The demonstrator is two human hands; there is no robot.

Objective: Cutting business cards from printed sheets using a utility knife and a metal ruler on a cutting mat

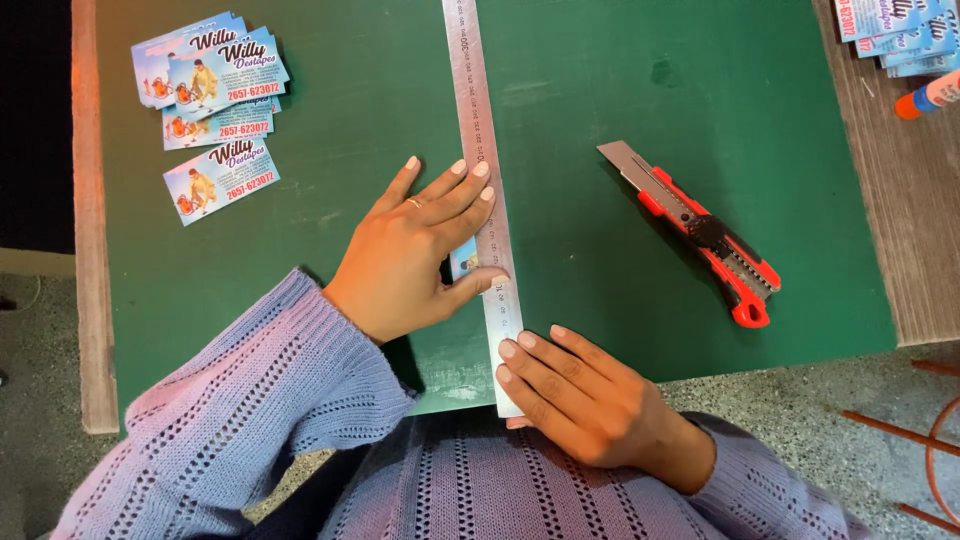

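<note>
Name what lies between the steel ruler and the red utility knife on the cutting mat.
Only bare green mat between ruler and knife, in the head view.

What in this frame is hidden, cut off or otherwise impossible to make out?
Head view:
- Card under the left hand: mostly covered by the palm and the steel ruler.
- Ruler's far end: cut off by the top edge.
- Card stack and glue stick: cut off by the frame's right corner.
- Right hand hides the ruler's near end.
</note>
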